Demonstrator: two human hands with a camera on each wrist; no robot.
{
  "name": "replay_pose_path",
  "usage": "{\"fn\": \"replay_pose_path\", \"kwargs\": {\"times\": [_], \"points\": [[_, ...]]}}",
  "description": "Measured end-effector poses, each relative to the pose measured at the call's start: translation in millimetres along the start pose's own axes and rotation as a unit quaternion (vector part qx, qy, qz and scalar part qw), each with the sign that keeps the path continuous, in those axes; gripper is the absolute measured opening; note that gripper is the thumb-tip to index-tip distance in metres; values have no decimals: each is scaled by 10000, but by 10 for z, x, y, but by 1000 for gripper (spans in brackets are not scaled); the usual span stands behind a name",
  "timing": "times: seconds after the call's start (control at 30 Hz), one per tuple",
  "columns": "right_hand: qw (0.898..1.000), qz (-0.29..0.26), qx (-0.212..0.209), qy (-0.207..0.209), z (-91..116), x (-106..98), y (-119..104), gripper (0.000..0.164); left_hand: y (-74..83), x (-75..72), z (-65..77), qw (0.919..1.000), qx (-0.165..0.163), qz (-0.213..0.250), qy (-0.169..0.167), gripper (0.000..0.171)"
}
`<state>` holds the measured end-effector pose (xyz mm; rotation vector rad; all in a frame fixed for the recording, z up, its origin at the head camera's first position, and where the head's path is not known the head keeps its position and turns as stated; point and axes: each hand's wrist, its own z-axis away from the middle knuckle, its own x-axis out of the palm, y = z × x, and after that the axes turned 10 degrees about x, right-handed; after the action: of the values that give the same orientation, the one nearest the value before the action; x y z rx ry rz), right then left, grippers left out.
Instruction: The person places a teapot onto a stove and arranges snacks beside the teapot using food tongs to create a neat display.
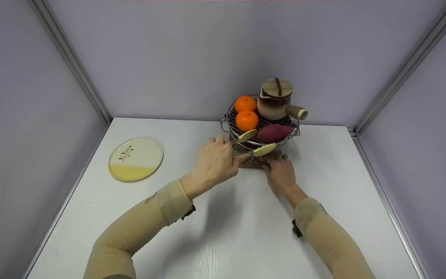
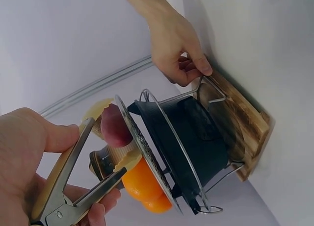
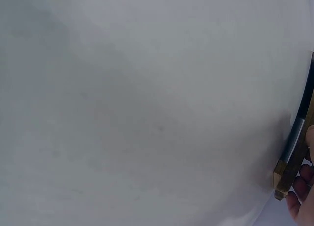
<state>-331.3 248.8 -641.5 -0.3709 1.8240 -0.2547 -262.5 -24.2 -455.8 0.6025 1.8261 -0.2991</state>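
My left hand [image 1: 216, 161] grips a pair of tongs [image 2: 100, 190] with yellow scalloped tips. The tips stand apart, close to the near side of a purple sweet potato [image 1: 274, 133]. That sweet potato lies on a round wire grill rack [image 1: 261, 123] with two oranges [image 1: 247, 121] and a brown clay pot [image 1: 273, 108] with a wooden lid. Beneath the rack, the left wrist view shows a black stove bowl [image 2: 184, 138] in a wire stand on a wooden base [image 2: 248, 118]. At the base's near right edge, my right hand [image 1: 281, 173] holds it with curled fingers.
A round cream and yellow plate [image 1: 136, 159] with a leaf sprig lies on the white table [image 1: 223, 240], left of the stove. Behind the stove rises a pale wall [image 1: 176, 69]. The pot's handle [image 1: 296, 111] juts out to the right past the rack.
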Motion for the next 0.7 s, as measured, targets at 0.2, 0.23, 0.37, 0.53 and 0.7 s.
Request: {"fn": "replay_pose_path", "kwargs": {"times": [0.2, 0.23, 0.37, 0.53, 0.7], "points": [[10000, 57, 19, -29, -7, -3, -1, 21, -17, -26, 67, 10000, 17, 51, 83, 48], [10000, 69, 7, -4, -6, -3, -3, 21, -24, -33, 81, 9999, 31, 64, 102, 48], [9999, 38, -94, 124, -1, 16, 7, 21, -49, -54, 132, 9999, 55, -30, 149, 49], [9993, -57, -241, 272, 2, 38, 29, 21, -86, -77, 196, 9997, 15, -175, 148, 53], [9990, 2, -223, 379, -1, 38, 24, 21, -138, -97, 261, 9996, 28, -132, 246, 55]]}}
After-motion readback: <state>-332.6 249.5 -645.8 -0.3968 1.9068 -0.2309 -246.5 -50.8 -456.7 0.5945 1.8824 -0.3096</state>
